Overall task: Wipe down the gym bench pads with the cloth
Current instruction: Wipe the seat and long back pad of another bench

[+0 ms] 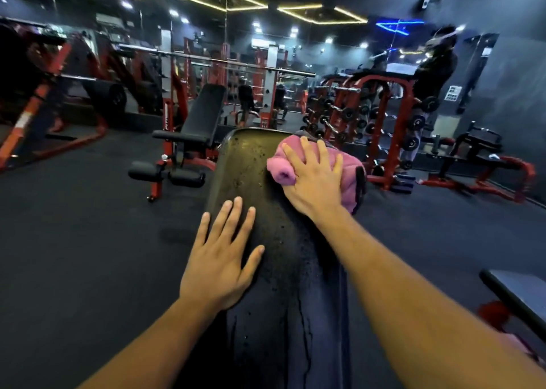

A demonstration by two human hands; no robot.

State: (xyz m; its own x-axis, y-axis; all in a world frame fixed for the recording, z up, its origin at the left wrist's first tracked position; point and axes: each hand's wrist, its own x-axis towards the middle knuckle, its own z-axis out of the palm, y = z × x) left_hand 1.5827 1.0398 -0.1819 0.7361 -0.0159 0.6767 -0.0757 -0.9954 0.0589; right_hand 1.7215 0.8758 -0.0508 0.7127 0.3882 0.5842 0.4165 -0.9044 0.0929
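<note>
A long black bench pad (251,164) runs away from me down the middle of the view, its surface speckled with wet droplets. A bunched pink cloth (285,170) lies on the pad's far right edge. My right hand (316,179) presses flat on top of the cloth with fingers spread and straight. My left hand (221,258) rests flat on the pad's left side, nearer to me, fingers straight, holding nothing.
Another adjustable bench (195,128) with a red frame stands ahead on the left. A dumbbell rack (354,114) stands ahead on the right, beside a mirror wall. A dark pad edge (514,297) juts in at the lower right. Dark rubber floor (88,211) surrounds the bench.
</note>
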